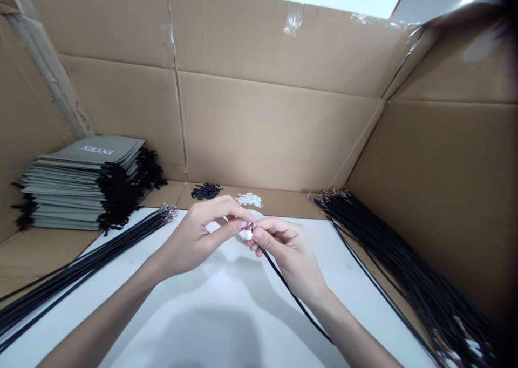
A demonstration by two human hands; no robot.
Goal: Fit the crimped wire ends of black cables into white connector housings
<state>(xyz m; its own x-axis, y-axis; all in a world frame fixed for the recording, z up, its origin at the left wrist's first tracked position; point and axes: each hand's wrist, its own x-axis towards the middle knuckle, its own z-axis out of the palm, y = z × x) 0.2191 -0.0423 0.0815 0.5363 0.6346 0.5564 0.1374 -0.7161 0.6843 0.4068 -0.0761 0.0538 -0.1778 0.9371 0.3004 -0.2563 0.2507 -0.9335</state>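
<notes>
Both hands meet near the middle of the view, fingertips almost touching. My right hand (283,249) pinches the end of a black cable (289,288), which trails down to the right under the forearm. Thumb and index finger of my left hand (218,230) are closed at the thin wires on that cable end; a small whitish piece shows there, too small to make out. Behind the fingers is a round white object (257,214), partly hidden. Beyond the hands lie a pile of short black tubes (206,191) and a pile of small white pieces (249,199).
A bundle of black cables (117,249) lies at the left, a larger bundle (388,249) at the right. A stack of grey INTEX sheets (68,184) stands at the back left. Cardboard walls (263,130) surround the white table (194,314).
</notes>
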